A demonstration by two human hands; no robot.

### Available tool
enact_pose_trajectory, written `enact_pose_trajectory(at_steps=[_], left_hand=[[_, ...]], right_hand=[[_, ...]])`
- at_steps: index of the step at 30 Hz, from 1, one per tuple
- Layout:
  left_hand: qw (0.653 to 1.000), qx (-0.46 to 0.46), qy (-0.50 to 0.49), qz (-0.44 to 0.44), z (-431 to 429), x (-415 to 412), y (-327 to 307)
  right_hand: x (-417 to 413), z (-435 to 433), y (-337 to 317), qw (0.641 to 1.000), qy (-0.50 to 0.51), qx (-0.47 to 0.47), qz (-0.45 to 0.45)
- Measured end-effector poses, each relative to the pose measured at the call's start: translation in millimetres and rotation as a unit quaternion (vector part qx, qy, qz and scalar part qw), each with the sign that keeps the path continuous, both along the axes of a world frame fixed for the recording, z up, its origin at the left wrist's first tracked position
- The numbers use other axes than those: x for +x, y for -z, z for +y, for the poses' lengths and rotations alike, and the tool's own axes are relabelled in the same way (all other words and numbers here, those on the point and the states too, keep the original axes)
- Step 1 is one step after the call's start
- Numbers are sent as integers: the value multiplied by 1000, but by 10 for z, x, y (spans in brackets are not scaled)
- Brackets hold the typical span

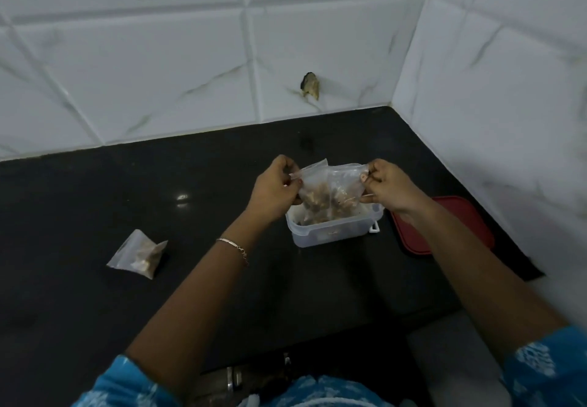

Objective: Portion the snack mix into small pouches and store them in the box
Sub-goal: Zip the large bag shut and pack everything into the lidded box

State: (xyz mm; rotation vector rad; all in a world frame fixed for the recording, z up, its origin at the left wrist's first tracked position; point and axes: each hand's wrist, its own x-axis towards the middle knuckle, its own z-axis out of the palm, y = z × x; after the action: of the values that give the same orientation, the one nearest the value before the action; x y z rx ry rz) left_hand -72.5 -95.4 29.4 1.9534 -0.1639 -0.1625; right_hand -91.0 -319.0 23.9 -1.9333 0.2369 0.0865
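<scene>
The left grip (279,184) and right grip (390,187) pinch a clear pouch of brown snack mix (330,190) by its top.
It hangs just above the clear plastic box (333,233) on the black desk (95,200); a flat red lid (451,225) lies at the box's 3 o'clock, a second filled pouch (139,254) at 8 o'clock.

The table (95,295) is a glossy black slab set into a corner, with a small bright glint of light (182,197) left of its middle. White, grey-veined tiles cover the back wall (158,57) and the right-hand wall (492,89), which meet at the table's far right corner. Low on the back wall, near that corner, one tile has a dark, ragged hole (309,85). Below the table's near edge a small metal fitting (233,378) shows, too blurred to identify.
</scene>
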Motion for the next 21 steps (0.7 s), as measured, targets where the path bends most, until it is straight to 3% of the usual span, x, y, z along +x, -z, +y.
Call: enact_pose_trajectory(at_steps=[5, 9, 13, 17, 21], left_hand=[[985, 156, 67, -45, -137, 74, 85], [943, 301, 135, -47, -174, 149, 135], [914, 364, 144, -104, -210, 155, 145], [906, 371, 116, -167, -200, 141, 129], [892, 404, 118, -164, -186, 133, 136]], right_hand=[[28, -59, 86, 999, -16, -31, 32], [77, -56, 90, 981, -80, -170, 50], [100, -34, -2, 927, -126, -354, 10], [96, -9, -42, 921, -134, -362, -46], [90, 39, 15, 909, -161, -373, -94]])
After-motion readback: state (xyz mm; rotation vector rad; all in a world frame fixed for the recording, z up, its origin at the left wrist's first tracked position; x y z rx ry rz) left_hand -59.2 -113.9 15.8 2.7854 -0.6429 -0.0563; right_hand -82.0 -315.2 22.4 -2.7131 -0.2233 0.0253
